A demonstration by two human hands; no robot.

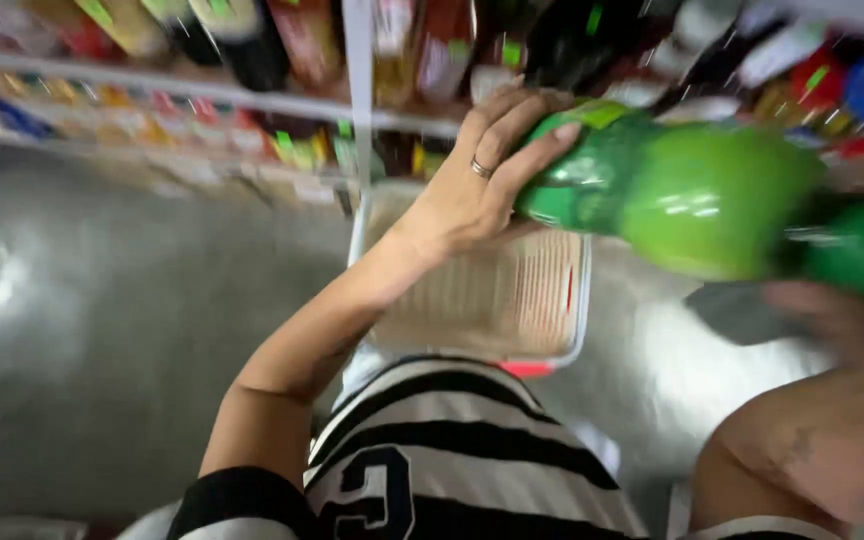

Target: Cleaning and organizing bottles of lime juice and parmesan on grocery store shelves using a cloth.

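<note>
The left hand (472, 180), a ring on one finger, wraps around the near end of a big green bottle (692, 195), held sideways in the air just above a white plastic basket (492, 300) that lies below the hand; the bottle is not yet in it. Beyond the hand run blurred shelves (202, 95) of bottles. The right hand (842, 325) is smeared by motion under the bottle's far end, its grip impossible to judge.

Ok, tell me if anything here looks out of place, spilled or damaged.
Nothing stands out. The left hand grips a green bottle by its end, held sideways above a white basket; no spill or damage shows. The right hand is blurred beneath the bottle. The shelf behind holds packed goods, too blurred to judge.
</note>
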